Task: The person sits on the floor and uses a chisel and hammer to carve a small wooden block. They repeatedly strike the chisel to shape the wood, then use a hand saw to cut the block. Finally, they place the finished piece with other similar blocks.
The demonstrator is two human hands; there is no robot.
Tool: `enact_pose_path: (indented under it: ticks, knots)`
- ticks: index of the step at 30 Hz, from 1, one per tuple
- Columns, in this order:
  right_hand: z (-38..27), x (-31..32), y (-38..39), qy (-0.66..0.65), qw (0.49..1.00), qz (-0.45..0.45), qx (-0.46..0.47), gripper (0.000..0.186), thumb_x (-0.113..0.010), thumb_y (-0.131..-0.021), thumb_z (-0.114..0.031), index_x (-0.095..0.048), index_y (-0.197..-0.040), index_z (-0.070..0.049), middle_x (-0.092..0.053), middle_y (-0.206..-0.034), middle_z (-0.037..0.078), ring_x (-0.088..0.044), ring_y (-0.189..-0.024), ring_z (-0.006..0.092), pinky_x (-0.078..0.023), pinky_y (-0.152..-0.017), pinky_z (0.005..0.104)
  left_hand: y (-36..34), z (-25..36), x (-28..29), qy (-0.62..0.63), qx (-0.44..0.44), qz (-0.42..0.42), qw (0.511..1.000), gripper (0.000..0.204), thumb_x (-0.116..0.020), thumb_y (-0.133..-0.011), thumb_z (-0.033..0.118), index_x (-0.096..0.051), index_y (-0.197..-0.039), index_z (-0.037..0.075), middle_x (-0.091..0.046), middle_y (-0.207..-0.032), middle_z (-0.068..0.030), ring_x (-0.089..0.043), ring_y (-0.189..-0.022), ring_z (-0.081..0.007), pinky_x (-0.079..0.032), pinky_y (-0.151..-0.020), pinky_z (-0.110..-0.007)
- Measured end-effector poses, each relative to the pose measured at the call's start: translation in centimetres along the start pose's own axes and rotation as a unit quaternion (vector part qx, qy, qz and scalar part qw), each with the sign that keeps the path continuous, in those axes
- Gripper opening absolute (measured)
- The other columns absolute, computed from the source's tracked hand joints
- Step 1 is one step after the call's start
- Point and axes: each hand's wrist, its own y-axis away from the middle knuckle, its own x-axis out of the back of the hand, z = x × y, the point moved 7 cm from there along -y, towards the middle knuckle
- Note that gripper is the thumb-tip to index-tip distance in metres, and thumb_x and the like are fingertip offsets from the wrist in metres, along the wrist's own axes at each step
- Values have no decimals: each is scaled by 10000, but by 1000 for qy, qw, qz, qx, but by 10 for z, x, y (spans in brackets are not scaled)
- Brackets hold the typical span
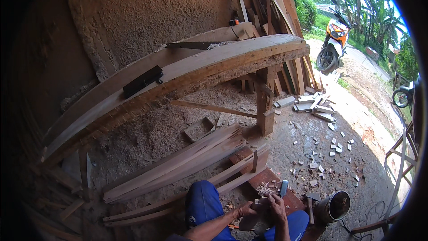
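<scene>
My left hand (243,209) is closed around one end of a small pale wooden block (258,204), held low in front of me. At its other end my right hand (278,209) is closed, with its fingers against the block. Just beyond the right fingers a flat grey chisel blade (284,188) shows; its handle is hidden, and I cannot tell whether that hand grips it. Below is a reddish-brown bench plank (292,201) with curled shavings (267,187) on it. A hammer (311,204) leans right of my right hand, its head upward.
A bucket (333,207) stands beside the hammer. Long boards (174,165) lie ahead on the left, under a long curved workbench (223,62) with a handsaw (189,45). Small wood offcuts (336,146) are scattered on the floor. A motorbike (334,40) is parked outside.
</scene>
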Motion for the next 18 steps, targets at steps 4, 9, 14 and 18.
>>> enact_pose_path:
  ticks: [4, 9, 14, 18]
  knots:
    - [-20, -8, 2, -105, 991, 71, -37, 348, -706, -987, -274, -673, -1215, -13, -710, -995, 55, -682, -862, 150, -565, -730, 311, 8, 36, -9, 152, -78, 1, 985, 414, -743, -898, 139, -663, -1291, 36, -724, -1178, -57, -682, -1076, -177, -533, -992, -360]
    - [-37, 17, -14, -141, 967, 163, 133, 411, -642, -1017, -437, -705, -1000, -31, -695, -900, 32, -666, -859, 130, -555, -791, 329, 22, 78, 14, 397, -142, 150, 895, 486, -737, -941, 236, -580, -1351, 26, -684, -1220, -113, -662, -1142, -255, -516, -1026, -432]
    - [-31, 15, 8, -37, 985, 158, 65, 554, -497, -1069, -494, -605, -1290, 3, -689, -1149, 136, -678, -1022, 207, -559, -865, 342, 45, 122, 62, 467, -265, 233, 810, 603, -750, -922, 391, -569, -1358, 17, -636, -1298, -104, -587, -1248, -269, -450, -1094, -472]
    - [-21, -11, 20, -212, 976, 52, -18, 630, -445, -1073, -527, -473, -1451, -23, -650, -1253, 179, -697, -1048, 251, -585, -863, 379, 56, 127, 92, 490, -297, 289, 767, 618, -746, -916, 431, -570, -1362, 42, -643, -1287, -86, -591, -1240, -262, -457, -1090, -484]
